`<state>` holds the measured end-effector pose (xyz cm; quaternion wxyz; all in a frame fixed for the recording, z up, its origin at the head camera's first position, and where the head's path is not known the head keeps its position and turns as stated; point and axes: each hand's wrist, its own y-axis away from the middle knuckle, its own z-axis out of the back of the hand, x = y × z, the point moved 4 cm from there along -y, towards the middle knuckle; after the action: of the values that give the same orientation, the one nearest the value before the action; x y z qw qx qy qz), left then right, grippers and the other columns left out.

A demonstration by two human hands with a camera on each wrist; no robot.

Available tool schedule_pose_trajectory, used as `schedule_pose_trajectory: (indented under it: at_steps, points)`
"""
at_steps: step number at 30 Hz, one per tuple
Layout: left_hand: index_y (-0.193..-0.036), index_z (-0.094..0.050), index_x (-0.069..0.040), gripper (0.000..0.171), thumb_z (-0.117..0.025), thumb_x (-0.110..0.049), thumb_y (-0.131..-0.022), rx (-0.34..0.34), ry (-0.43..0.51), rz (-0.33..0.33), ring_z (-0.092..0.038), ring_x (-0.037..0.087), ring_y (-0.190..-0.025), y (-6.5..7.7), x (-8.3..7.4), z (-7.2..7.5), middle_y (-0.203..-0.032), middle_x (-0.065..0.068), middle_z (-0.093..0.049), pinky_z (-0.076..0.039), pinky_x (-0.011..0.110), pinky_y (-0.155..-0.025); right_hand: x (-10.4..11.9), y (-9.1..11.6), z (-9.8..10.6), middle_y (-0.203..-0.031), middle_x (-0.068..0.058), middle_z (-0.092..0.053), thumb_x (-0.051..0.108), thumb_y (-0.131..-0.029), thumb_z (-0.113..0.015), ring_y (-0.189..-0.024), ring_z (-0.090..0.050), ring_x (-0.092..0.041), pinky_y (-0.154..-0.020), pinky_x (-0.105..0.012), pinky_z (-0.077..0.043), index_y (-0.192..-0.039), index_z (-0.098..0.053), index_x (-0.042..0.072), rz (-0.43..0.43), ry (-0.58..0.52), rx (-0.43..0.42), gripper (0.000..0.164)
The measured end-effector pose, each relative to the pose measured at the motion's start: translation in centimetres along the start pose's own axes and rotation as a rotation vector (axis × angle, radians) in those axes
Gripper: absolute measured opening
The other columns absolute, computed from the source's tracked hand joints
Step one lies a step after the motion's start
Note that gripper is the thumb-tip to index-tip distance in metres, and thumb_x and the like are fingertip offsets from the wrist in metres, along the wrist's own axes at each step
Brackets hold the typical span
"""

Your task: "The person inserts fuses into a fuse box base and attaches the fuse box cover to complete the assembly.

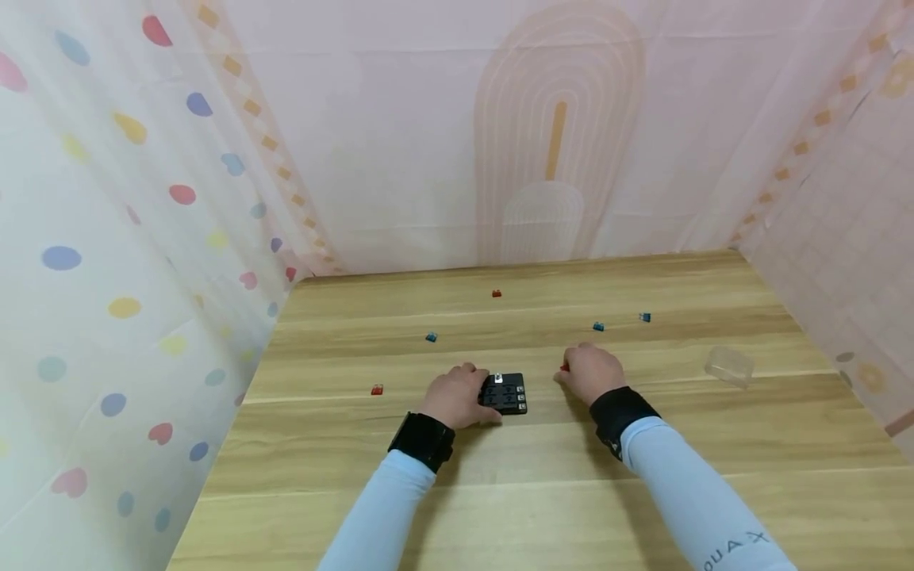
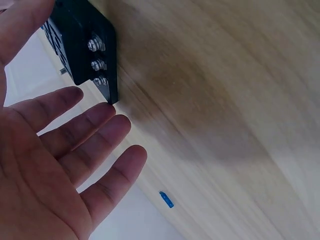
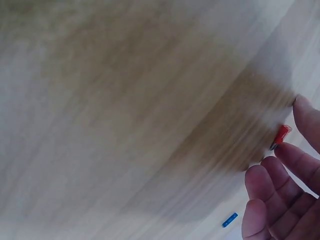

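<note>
My left hand (image 1: 457, 398) holds a black fuse block (image 1: 504, 394) by its left side, thumb at the near edge and fingers at the far edge. Silver screw terminals (image 2: 97, 65) line one side of the block in the left wrist view. To the right of it, my right hand (image 1: 591, 373) is low over the table with its fingers around a small red blade fuse (image 3: 282, 134). The fuse is beside the index fingertip, and a gap shows between it and the thumb.
On the wooden table (image 1: 514, 507) lie more blade fuses: a red one (image 1: 377, 389) at left, another red one (image 1: 496, 293) at the back, and blue ones (image 1: 432, 337) on both sides. A clear plastic cover (image 1: 729, 366) sits at right. Patterned curtains (image 1: 400, 159) surround the table.
</note>
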<state>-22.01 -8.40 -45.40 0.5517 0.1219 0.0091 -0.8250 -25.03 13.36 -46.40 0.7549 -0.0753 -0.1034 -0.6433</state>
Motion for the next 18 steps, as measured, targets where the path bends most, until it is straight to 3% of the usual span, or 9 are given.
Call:
schedule_pose_trajectory:
  at_steps: [18]
  points:
    - [-0.126, -0.066, -0.005, 0.065, -0.083, -0.046, -0.077, -0.025, -0.027, -0.006, -0.061, 0.026, -0.104, 0.19, -0.10, -0.50, -0.118, 0.011, -0.063, -0.052, 0.041, -0.087, -0.17, -0.01, -0.02, -0.078, -0.004, -0.066, 0.009, -0.088, -0.073, -0.074, -0.062, -0.020, -0.067, -0.038, -0.052, -0.077, -0.073, 0.009, 0.056, 0.005, -0.019, 0.011]
